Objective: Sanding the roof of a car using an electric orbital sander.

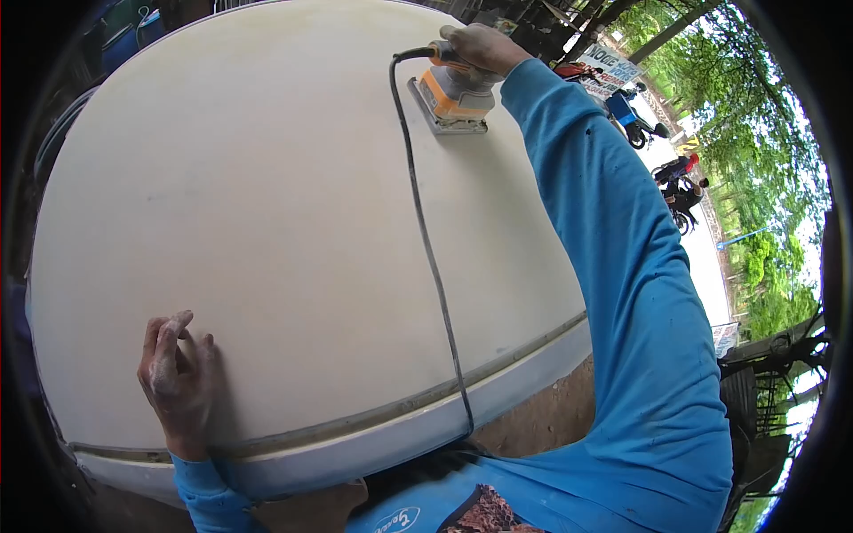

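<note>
My right hand (484, 49), at the far edge of a broad cream panel (267, 222), is wrapped round an orange and grey electric sander (456, 91). The sander's square pad lies on the panel. From its back end a black power cord (422, 213) runs over the surface and down past the near edge. My left hand (182, 382) is at the near left of the panel, loosely bent, fingers apart and nothing in it. Pale dust coats its fingers. Whether its palm side touches the surface I cannot tell.
A grooved channel (391, 407) runs along the panel's near edge, with a pale rail below it. Brown ground (542, 409) shows beneath. Dark clutter and a blue container (133, 40) stand beyond the far left. Motorbikes, people and trees are off to the right.
</note>
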Tool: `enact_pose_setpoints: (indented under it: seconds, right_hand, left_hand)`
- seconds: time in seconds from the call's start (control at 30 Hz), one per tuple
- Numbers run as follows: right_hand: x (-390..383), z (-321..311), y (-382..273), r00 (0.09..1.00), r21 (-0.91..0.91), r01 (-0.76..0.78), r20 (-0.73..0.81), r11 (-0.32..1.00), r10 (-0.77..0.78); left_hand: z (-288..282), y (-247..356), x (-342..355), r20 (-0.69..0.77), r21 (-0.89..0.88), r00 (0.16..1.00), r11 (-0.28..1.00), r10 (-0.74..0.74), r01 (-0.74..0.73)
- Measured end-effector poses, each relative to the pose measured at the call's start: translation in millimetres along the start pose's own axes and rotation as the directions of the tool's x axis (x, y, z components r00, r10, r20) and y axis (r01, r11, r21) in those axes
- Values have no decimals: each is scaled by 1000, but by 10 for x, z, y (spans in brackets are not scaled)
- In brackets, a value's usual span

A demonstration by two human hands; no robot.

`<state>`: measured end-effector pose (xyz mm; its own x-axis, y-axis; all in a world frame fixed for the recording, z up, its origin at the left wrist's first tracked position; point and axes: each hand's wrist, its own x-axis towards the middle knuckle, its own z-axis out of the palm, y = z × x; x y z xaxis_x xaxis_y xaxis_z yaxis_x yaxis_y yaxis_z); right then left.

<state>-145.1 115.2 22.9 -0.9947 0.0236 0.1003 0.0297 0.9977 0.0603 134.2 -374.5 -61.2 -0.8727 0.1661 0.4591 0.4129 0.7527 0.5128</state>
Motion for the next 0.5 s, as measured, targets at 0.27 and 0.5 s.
enact_pose_setpoints:
  seconds: [0.27, 0.5]
  right_hand:
    - [-243, 105, 1100, 996, -1, -19, 88, 1000, 19]
    - [-965, 134, 1645, 962, 71, -238, 152, 969, 226]
  left_hand:
    - [37, -216, -79, -21, -10, 997, 997, 79, -80]
    - [2, -213, -78, 14, -18, 998, 998, 54, -54]
